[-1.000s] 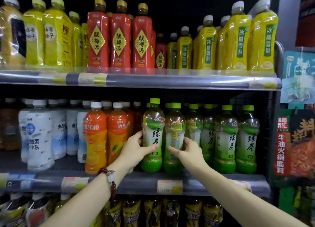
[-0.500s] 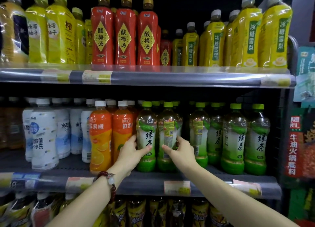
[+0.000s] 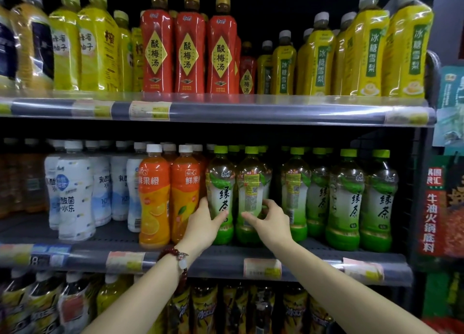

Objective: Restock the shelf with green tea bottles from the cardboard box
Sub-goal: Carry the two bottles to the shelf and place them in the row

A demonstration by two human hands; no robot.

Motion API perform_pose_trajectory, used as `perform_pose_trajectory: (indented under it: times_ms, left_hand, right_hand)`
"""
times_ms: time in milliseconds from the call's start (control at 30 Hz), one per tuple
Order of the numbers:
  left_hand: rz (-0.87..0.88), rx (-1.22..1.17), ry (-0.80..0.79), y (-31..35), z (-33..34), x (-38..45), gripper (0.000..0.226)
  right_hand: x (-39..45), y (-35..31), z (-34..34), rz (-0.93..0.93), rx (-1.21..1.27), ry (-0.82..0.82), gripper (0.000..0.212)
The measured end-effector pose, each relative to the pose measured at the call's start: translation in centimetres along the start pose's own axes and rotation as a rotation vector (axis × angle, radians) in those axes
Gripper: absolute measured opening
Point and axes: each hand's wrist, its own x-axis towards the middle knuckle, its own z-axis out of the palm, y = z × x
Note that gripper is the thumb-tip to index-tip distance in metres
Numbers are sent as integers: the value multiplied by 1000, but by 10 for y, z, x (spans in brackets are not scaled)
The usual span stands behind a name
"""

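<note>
On the middle shelf [image 3: 200, 261] I see my left hand [image 3: 200, 229] wrapped around the leftmost green tea bottle [image 3: 221, 195], thumb across its label, just right of two front orange juice bottles [image 3: 153, 198]. My right hand [image 3: 272, 224] grasps the second tea bottle [image 3: 251, 190], fingers curled round its right side. Both stand upright, touching. Further right, four more front-row tea bottles [image 3: 346, 200].

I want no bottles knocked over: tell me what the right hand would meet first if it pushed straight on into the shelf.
The right hand already touches a green tea bottle; pushed on, that bottle would probably meet the green-capped bottles behind it, though depth is unclear.
</note>
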Motion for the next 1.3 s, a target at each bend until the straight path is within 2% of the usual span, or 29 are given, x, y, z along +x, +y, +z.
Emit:
perform_pose_trajectory:
  times_ms: [100,200,300,400,567,700,933,1100,1300]
  left_hand:
    - [-19,174,-25,2,0,-3,46]
    - [-9,329,23,8,-1,-8,34]
    - [24,501,64,14,-5,-15,18]
    - [83,571,81,20,-13,-21,15]
    - [249,481,-49,49,-8,-26,16]
    - [386,365,-173,67,23,-30,19]
    - [557,236,-383,102,106,-55,19]
    - [675,232,-512,139,176,-87,20]
    - [738,175,-656,183,278,-140,18]
  right_hand:
    - [-2,0,-2,-9,-50,-6,70]
    - [-6,-1,-4,-13,-88,-1,69]
    - [-11,0,-12,-53,-133,-10,62]
    - [-14,1,-22,-86,-173,-36,52]
    - [-20,2,-45,-123,-270,-40,42]
    - [-31,13,-74,-66,-326,48,32]
    - [-72,56,-144,116,-471,227,29]
    - [-105,93,-212,238,-541,340,30]
    - [-145,156,-305,372,-595,391,28]
